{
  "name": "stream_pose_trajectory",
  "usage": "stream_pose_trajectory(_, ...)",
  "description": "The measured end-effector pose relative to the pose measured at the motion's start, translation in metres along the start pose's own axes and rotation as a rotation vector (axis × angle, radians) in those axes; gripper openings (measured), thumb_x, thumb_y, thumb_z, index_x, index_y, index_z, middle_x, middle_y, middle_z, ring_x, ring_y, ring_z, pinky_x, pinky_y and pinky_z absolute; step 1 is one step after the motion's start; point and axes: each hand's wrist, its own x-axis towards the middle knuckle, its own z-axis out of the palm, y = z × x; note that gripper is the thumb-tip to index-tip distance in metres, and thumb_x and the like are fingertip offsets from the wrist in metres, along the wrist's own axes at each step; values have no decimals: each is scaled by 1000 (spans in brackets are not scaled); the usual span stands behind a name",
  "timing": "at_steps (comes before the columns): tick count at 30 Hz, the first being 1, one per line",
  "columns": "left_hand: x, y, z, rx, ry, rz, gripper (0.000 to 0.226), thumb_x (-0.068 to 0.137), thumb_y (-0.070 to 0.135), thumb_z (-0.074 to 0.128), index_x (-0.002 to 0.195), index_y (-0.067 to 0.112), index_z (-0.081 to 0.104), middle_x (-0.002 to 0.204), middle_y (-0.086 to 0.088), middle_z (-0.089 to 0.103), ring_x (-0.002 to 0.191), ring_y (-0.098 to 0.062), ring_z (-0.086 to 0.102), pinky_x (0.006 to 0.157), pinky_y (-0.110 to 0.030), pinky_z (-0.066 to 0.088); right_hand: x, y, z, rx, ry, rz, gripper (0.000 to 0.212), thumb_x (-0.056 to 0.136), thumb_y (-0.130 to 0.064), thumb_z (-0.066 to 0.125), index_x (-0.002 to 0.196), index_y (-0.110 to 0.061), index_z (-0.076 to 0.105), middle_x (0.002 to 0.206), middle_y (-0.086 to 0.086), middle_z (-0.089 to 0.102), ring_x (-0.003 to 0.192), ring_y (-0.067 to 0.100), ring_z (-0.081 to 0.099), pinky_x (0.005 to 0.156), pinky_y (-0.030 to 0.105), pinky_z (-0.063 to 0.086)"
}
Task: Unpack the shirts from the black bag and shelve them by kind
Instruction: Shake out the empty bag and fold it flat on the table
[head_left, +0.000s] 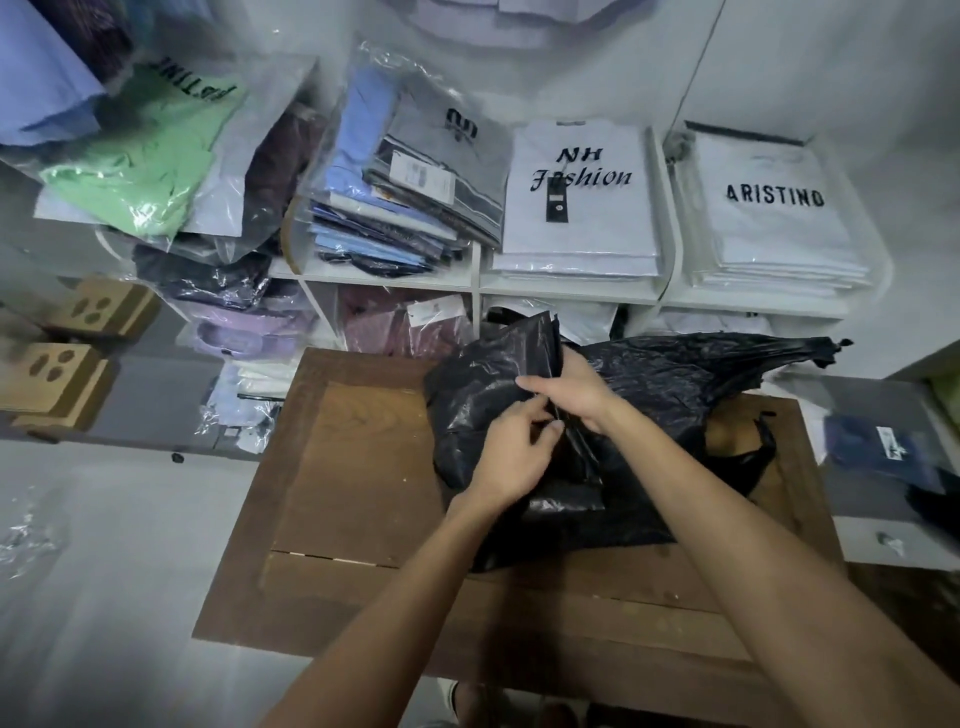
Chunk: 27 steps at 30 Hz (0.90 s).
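A crumpled black plastic bag (670, 384) lies on a brown wooden table (358, 467). My left hand (511, 452) pinches a fold of the bag near its middle. My right hand (576, 392) grips the bag's edge just above and to the right, fingers curled into the plastic. What the bag holds is hidden. Behind the table, a white shelf (566, 291) carries stacks of packaged shirts: white ones marked NH Fashion (579, 208), white ones marked ARISTINO (774, 208), and a leaning pile of blue and grey shirts (405, 192).
More bagged shirts, green (145, 156), dark and purple, pile up at the left. Two cardboard boxes (57, 374) sit at the far left. A navy packaged shirt (878, 447) lies on a surface to the right of the table. The floor at lower left is pale.
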Motion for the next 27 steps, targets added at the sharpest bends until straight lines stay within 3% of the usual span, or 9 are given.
stream_pose_trajectory(2, -14, -17, 3, 178, 222, 98, 38, 96, 12, 56, 132, 20, 66, 119, 0, 64, 113, -19, 60, 100, -42, 48, 5, 8, 3, -58, 73, -5, 53, 82, -18, 85, 127, -18, 58, 118, -2, 70, 112, 18, 65, 99, 34, 51)
stream_pose_trajectory(5, -33, -41, 10, 436, 462, 20, 47, 93, 28, 53, 139, 35, 58, 145, -1, 52, 139, -24, 43, 114, -55, 34, 10, 19, 6, -158, 89, 48, 59, 88, -18, 79, 138, -15, 48, 128, 6, 65, 120, 24, 60, 95, 29, 43)
stream_pose_trajectory(8, -44, -50, 21, 520, 267, -97, 65, 96, 65, 39, 156, 39, 35, 169, -10, 20, 158, -32, 4, 122, -64, 5, 14, 28, 5, -252, 120, 112, 63, 96, -18, 66, 150, -13, 34, 131, 15, 63, 125, 34, 59, 96, 32, 44)
stream_pose_trajectory(12, -54, -55, 37, 775, -64, 14, 107, 73, 100, 24, 161, 40, 18, 169, -9, -9, 155, -32, -23, 115, -71, -17, 10, 29, 16, -551, 263, 21, 93, 90, -19, 73, 161, -15, 13, 143, 23, 45, 122, 39, 55, 104, 45, 46)
stream_pose_trajectory(15, -53, -66, 41, 965, -272, 22, 114, 71, 94, 40, 163, 35, 6, 169, -19, -13, 152, -35, -28, 109, -77, -20, 3, 27, 29, -1015, 337, -350, 84, 87, -29, 72, 159, -25, 28, 157, 21, 31, 140, 41, 36, 115, 54, 36)
stream_pose_trajectory(18, -53, -72, 39, 1062, -357, 37, 110, 78, 89, 38, 163, 32, -3, 168, -21, -14, 152, -35, -28, 106, -79, -19, 6, 26, 44, -1152, 72, -646, 56, 100, -49, 44, 155, -43, 36, 168, 7, 24, 155, 35, 18, 124, 62, 15)
stream_pose_trajectory(20, -57, -73, 37, 1110, -398, 58, 106, 81, 88, 32, 162, 32, -8, 169, -20, -13, 153, -35, -27, 105, -79, -21, 10, 30, 59, -1177, -89, -641, 58, 102, -62, 21, 157, -47, 29, 171, 0, 14, 159, 30, 7, 125, 63, 2)
stream_pose_trajectory(23, -63, -80, 34, 1129, -420, 105, 101, 84, 88, 23, 160, 34, -13, 168, -18, -17, 152, -33, -30, 106, -79, -21, 14, 35, 75, -1199, -101, -540, 79, 94, -70, -2, 162, -37, 19, 171, -1, 20, 159, 26, 7, 124, 63, -6)
stream_pose_trajectory(27, -68, -89, 31, 1073, -421, 139, 97, 86, 86, 22, 161, 37, -14, 167, -14, -25, 150, -30, -33, 107, -77, -21, 29, 20, 83, -1110, -12, -502, 97, 85, -80, 4, 156, -24, 38, 153, 2, 46, 148, 26, 32, 124, 62, 3)
